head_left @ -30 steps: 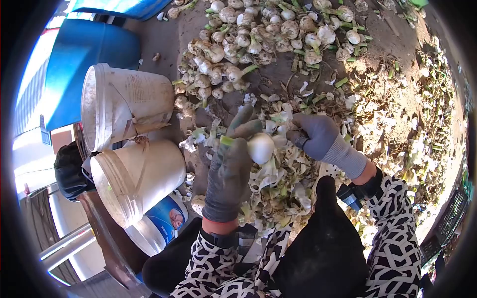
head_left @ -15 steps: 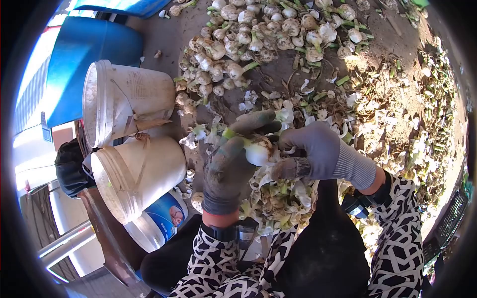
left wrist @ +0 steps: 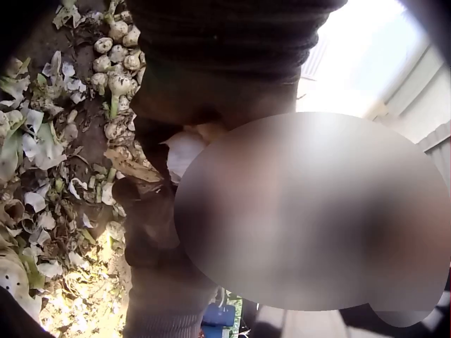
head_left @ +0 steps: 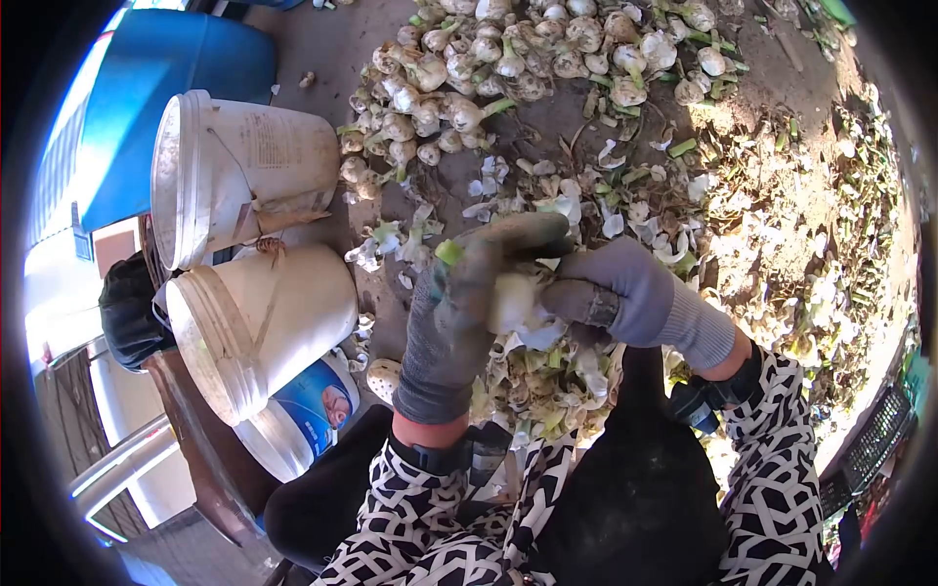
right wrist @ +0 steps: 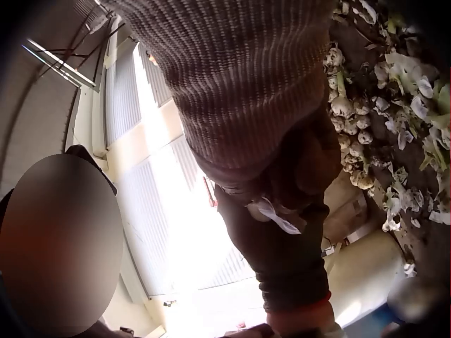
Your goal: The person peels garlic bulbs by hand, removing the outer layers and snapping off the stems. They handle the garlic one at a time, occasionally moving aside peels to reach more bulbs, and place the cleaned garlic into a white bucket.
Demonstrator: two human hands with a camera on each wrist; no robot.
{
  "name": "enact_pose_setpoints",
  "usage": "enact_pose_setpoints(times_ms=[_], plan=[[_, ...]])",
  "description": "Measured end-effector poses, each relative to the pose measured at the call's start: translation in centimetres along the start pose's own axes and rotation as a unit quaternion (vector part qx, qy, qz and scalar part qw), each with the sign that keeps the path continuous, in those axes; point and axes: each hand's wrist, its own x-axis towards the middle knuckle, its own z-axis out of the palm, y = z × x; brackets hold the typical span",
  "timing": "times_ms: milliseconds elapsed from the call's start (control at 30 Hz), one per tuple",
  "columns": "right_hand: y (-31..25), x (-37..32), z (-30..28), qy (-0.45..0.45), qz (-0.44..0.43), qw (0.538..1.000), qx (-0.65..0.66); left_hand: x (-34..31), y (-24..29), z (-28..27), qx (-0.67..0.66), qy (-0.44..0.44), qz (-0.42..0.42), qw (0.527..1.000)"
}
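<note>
In its grey, soiled glove, my left hand (head_left: 451, 313) grips a white garlic bulb (head_left: 510, 301). The bulb's cut green stem (head_left: 449, 252) pokes out past the fingers on the left. My right hand (head_left: 635, 293), also gloved, meets the bulb from the right and pinches its papery skin between thumb and fingers. A pale flap of garlic skin (right wrist: 280, 218) hangs at the fingers in the right wrist view. Much of the bulb (left wrist: 184, 155) is covered by the hands in the left wrist view.
Unpeeled garlic bulbs (head_left: 508, 59) lie heaped on the ground ahead. Peeled skins (head_left: 562, 381) are piled below my hands, and stem scraps (head_left: 782, 264) spread right. Two white buckets (head_left: 278, 161) lie tipped at left, near a blue-labelled tub (head_left: 318, 405). A black crate (head_left: 874, 444) stands far right.
My right hand has come in from the right to the bulb and pinches its skin. The left hand keeps its grip. The head view has shifted slightly.
</note>
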Motion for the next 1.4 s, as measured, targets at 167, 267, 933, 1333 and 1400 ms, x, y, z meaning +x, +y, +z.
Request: enact_pose_setpoints(times_ms=[167,267,933,1333,1400], plan=[[6.1,-0.4,-1.3,0.046,0.091,0.987,-0.127,0.3,-0.6,-0.8,-0.158,0.051,0.067,0.984],[7.5,-0.8,-0.6,0.022,-0.071,0.872,-0.484,0.5,-1.4,-1.5,-0.285,0.052,0.059,0.955],[11.9,10.4,-16.9,0.419,0.229,0.759,-0.443,3.3,0.2,-10.5,-0.293,0.239,-0.056,0.924],[6.2,5.5,0.1,0.218,-0.069,0.755,0.614,6.0,-8.5,1.5,0.257,0.162,0.058,0.951],[6.3,4.6,-1.0,0.227,-0.066,0.776,0.585,5.0,-7.8,1.2,0.293,0.185,0.174,0.922]])
